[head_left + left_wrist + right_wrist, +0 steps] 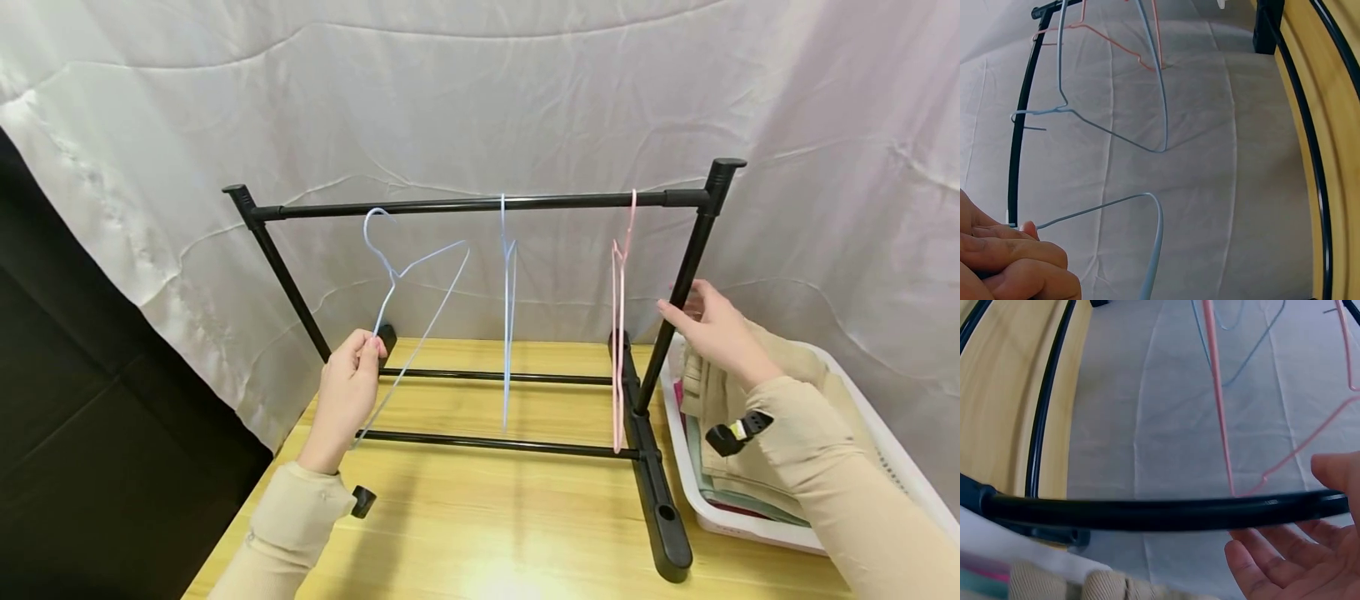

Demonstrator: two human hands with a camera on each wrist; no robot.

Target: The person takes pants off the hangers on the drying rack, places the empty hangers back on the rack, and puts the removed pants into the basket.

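My left hand pinches a light blue wire hanger by its sloping shoulder, thumb over the wire. The hanger is turned partly toward me, and its hook overlaps the rack's top rail in the head view. A second blue hanger hangs mid-rail, and a pink hanger hangs near the right end. My right hand is at the rack's right post, thumb on the near side and fingers behind. In the right wrist view, its loosely bent fingers lie just past the black tube.
A white basket stands right of the rack with folded beige cloth and other fabrics inside. The black rack's foot reaches forward on the wooden table. A pale curtain hangs behind; dark fabric is at left.
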